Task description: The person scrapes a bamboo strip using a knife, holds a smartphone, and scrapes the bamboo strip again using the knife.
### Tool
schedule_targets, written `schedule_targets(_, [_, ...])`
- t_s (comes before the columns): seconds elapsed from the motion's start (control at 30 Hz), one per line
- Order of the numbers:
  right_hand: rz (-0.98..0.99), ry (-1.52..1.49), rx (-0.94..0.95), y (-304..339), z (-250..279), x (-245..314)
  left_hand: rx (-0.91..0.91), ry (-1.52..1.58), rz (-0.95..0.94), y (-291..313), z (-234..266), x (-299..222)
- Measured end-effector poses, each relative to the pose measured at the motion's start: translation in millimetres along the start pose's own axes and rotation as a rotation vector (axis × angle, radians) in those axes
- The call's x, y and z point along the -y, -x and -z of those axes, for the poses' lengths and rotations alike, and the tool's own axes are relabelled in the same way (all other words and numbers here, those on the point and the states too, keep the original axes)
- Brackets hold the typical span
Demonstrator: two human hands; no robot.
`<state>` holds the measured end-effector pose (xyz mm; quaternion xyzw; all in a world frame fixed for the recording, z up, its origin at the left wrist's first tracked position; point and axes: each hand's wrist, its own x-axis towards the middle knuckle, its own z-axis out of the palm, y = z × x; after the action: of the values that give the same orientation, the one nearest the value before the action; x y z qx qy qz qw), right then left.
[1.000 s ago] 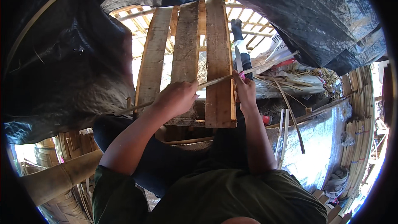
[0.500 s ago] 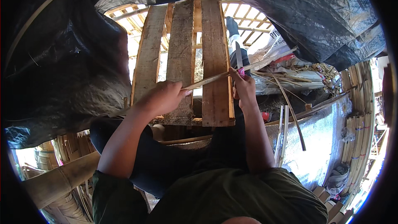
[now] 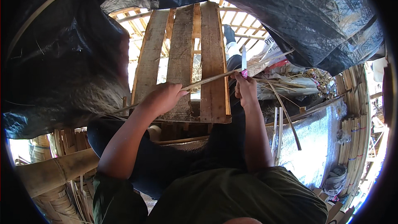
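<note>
A long, thin bamboo strip (image 3: 211, 78) runs slantwise across the slatted wooden bench (image 3: 179, 64), from low on the left to high on the right. My left hand (image 3: 164, 96) is closed around it over the middle plank. Past the bench's right edge, my right hand (image 3: 246, 88) grips a knife (image 3: 243, 60) with a pink handle, its blade pointing up and away from me. The strip passes right by the knife and the right fingers. Whether the blade touches it, I cannot tell.
Black plastic sheeting (image 3: 66, 58) hangs on the left and overhead (image 3: 306, 12). Loose strips lie at the right beside a white printed sack (image 3: 271, 49). A thick bamboo pole (image 3: 58, 173) crosses at the lower left. Bundled slats (image 3: 355, 141) stand along the right.
The knife has turned more upright and shifted slightly right with my right hand. My left hand keeps its hold on the strip. The view has tilted a little.
</note>
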<state>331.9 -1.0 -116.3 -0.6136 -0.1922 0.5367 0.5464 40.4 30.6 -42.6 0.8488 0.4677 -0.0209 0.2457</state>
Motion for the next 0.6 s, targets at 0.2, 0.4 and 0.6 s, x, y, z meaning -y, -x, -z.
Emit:
schedule_targets(0.2, [0.118, 0.145, -0.113, -5.9, 4.2, 32.7, -0.072, -0.087, -0.046, 2.2, -12.2, 4.6])
schedule_targets(0.4, [0.721, 0.324, -0.236, 42.8, -32.2, 139.9, -0.061, -0.131, -0.049, -1.0, -15.7, 3.7])
schedule_targets(0.6, [1.229, 0.122, -0.497, 60.8, -96.5, 139.6, 0.009, -0.055, -0.029, -14.0, -22.6, -3.0])
